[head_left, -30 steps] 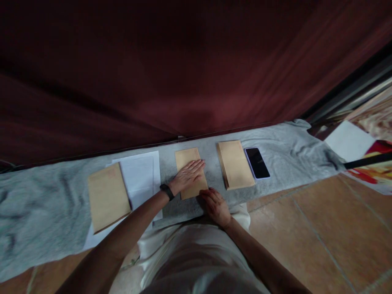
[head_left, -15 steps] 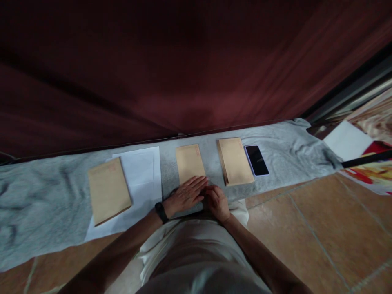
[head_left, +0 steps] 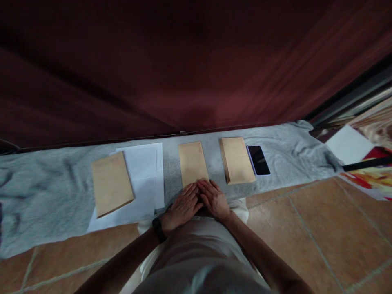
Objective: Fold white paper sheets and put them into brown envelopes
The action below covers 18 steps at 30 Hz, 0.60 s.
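A brown paper envelope (head_left: 192, 161) lies lengthwise on a grey cloth (head_left: 171, 173), directly in front of me. Both hands rest at its near end, side by side with fingertips almost meeting. My left hand (head_left: 183, 205), below a black wristband (head_left: 159, 229), lies flat with its fingers stretched out. My right hand (head_left: 215, 199) is also laid flat, its fingertips on the envelope's near edge. That edge is partly hidden under the fingers. Neither hand grips anything that I can see.
Several stacked brown envelopes (head_left: 238, 161) lie to the right, beside a dark-screened phone (head_left: 259, 160). On the left, more brown envelopes (head_left: 112, 183) sit across white paper sheets (head_left: 143, 179). A dark red curtain (head_left: 196, 81) hangs behind; tiled floor (head_left: 294, 228) shows in front.
My right hand has uncurled from a pinch beside the envelope's near edge and now lies flat on it. My left hand has drawn slightly left and nearer to me.
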{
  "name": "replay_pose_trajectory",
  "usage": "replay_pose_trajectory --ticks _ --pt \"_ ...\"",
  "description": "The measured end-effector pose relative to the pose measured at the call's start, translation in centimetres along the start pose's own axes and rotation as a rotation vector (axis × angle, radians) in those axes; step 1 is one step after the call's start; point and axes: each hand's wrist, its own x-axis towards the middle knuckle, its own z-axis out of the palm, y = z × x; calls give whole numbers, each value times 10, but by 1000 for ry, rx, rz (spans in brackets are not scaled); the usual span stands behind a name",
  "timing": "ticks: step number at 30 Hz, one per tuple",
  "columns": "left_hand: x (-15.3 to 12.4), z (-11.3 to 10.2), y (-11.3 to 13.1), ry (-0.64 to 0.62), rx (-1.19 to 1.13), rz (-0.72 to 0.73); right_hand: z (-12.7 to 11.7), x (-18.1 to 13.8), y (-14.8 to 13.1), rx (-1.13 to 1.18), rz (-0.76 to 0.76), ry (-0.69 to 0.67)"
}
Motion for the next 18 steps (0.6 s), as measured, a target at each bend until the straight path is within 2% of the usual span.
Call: replay_pose_trajectory --ticks 7,18 --pt "-14 -4 -2 37 126 -29 2 -16 8 -133 7 13" --pt "-31 -14 -7 22 174 -86 -9 -24 13 -195 27 60"
